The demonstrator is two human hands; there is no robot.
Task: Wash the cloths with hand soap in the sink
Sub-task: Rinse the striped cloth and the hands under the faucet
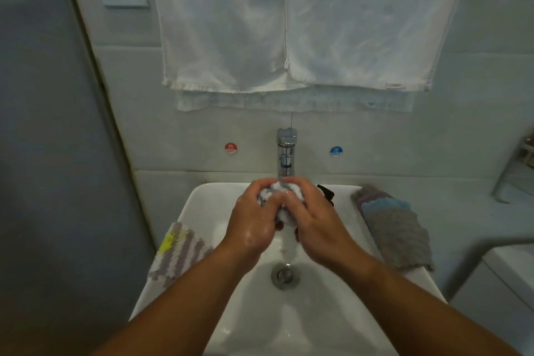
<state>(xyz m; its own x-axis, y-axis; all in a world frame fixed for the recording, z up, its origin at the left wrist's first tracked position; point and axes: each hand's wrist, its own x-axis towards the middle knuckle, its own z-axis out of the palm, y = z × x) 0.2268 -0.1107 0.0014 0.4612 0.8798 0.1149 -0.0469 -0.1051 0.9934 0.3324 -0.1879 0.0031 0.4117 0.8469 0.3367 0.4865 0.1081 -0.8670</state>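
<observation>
Worn on the head, wide-angle, looking forward and down. Close above the sink (202, 211), squarely facing the tap (286, 150) and back wall (202, 130); hanging towel (361, 23) across the top. Only one view.

Dim, bluish, soft-focus wide-angle view; bowed edges, faint glare on wet sink (202, 202).

Sink (289, 326) front lies open between striped cloth (179, 254) and grey cloths (396, 234); faucet (286, 153) probably crowds the back.

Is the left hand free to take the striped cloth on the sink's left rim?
Probably not yet: the left hand and right hand both grip the balled cloth. Nothing else blocks the way to the striped cloth.
</observation>
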